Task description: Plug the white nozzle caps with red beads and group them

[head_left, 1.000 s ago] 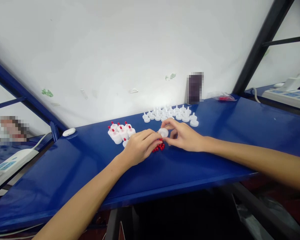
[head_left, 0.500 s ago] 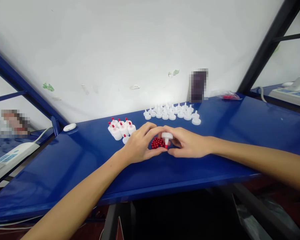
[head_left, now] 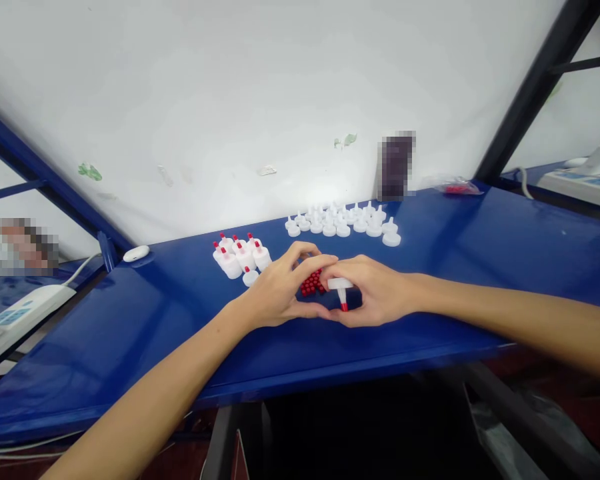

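Observation:
A white nozzle cap (head_left: 340, 284) with a small red tip (head_left: 344, 307) on its spout is held upside down by my right hand (head_left: 383, 290), between thumb and forefinger. My left hand (head_left: 275, 285) curves beside it with thumb and fingers apart, holding nothing; its fingertips meet the right hand. Behind the gap between the hands lies a cluster of loose red tips (head_left: 311, 285). To the left stand several white nozzle caps with red tips (head_left: 245, 257), spouts up. Farther back are rows of white nozzle caps without red tips (head_left: 343, 230).
The blue table (head_left: 180, 320) runs along a white wall. A dark blurred object (head_left: 395, 167) leans on the wall, with a clear bag of red pieces (head_left: 455, 187) to its right. A small white case (head_left: 136, 253) rests at the back left. Power strips are at both sides.
The white nozzle cap was held with its round base toward me, then turned spout down with the red tip showing. My left fingers have let go of it, leaving it in the right hand.

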